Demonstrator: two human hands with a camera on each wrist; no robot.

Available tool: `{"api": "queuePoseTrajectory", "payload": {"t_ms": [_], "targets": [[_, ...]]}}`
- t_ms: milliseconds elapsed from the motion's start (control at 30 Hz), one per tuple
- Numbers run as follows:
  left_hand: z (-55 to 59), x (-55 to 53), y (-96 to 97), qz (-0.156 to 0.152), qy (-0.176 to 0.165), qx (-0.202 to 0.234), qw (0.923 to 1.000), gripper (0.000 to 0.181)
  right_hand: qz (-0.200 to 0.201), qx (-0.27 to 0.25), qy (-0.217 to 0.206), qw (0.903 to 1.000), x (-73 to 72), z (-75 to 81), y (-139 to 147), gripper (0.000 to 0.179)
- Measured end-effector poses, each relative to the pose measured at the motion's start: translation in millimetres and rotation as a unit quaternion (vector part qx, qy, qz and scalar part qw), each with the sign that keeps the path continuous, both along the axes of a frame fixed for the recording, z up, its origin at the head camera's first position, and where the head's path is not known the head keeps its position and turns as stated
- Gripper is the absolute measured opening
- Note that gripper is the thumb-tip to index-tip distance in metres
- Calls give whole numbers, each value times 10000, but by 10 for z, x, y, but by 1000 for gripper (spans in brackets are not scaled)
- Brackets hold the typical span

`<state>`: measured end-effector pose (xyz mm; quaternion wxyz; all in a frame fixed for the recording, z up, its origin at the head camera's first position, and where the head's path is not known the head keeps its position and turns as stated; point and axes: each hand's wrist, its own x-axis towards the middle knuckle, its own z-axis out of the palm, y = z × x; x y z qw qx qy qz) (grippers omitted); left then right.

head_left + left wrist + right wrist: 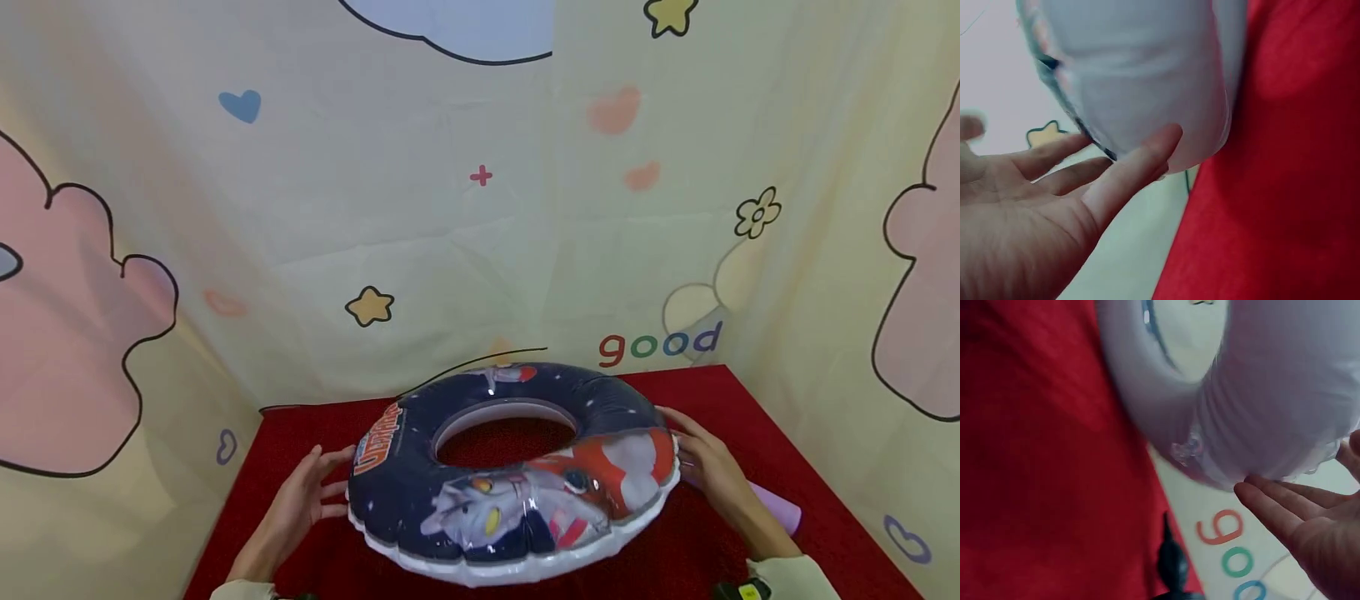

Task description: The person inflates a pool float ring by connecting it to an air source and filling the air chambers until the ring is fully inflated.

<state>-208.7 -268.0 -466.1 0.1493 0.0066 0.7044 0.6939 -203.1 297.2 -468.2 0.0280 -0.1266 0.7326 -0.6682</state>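
An inflated swim ring [405,517], dark blue on top with printed cartoon figures, is held up level with both hands over the red table. Its underside [1141,81] is plain white. My left hand [296,500] supports the ring's left side with extended fingers, and one fingertip lies against the white underside in the left wrist view. At the opposite side, my right hand [708,462] touches the rim with straight fingertips. A clear valve [1190,447] shows on the white underside [1279,387] in the right wrist view.
A lilac cylinder [780,508] lies on the red tabletop [697,383] beside my right forearm, partly hidden by it. A dark pointed thing [1172,556] appears low in the right wrist view. Printed cloth walls [420,208] enclose the table at the back and sides.
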Motion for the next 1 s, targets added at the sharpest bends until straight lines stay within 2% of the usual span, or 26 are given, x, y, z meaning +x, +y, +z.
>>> {"api": "queuePoseTrajectory", "payload": {"t_ms": [67, 100, 200, 300, 367, 533, 667, 767, 867, 933, 1000], "targets": [[-76, -3, 51, 218, -82, -556, 9982, 69, 171, -184, -266, 9993, 22, -46, 1, 42], [-121, -2, 83, 315, -96, -772, 9965, 68, 135, -145, -364, 9991, 34, -71, -8, 41], [-267, 16, 163, 377, -114, -1175, 9923, 70, -214, 187, -849, 9960, 80, -135, -35, 41], [-399, 61, 206, 390, -144, -1245, 9914, 73, -651, 690, -1288, 9871, 116, -204, -82, 44], [-465, 90, 218, 410, -198, -1265, 9909, 74, -758, 941, -1457, 9819, 130, -252, -105, 45], [-558, 118, 234, 495, -284, -1264, 9903, 71, -727, 1178, -1574, 9778, 136, -319, -116, 47], [-581, 108, 234, 557, -395, -1436, 9873, 71, -708, 1296, -1598, 9760, 115, -323, -111, 50], [-559, 88, 232, 612, -459, -1671, 9830, 69, -754, 1428, -1495, 9755, 98, -304, -97, 54], [-460, 78, 229, 613, -397, -2034, 9764, 65, -864, 2001, -1019, 9706, 93, -223, -79, 60], [-355, 78, 233, 582, -221, -2382, 9692, 65, -1027, 2558, -500, 9600, 82, -120, -78, 63], [-226, 82, 246, 510, 65, -2732, 9606, 67, -1176, 3122, 134, 9426, 52, 6, -95, 66]]}}
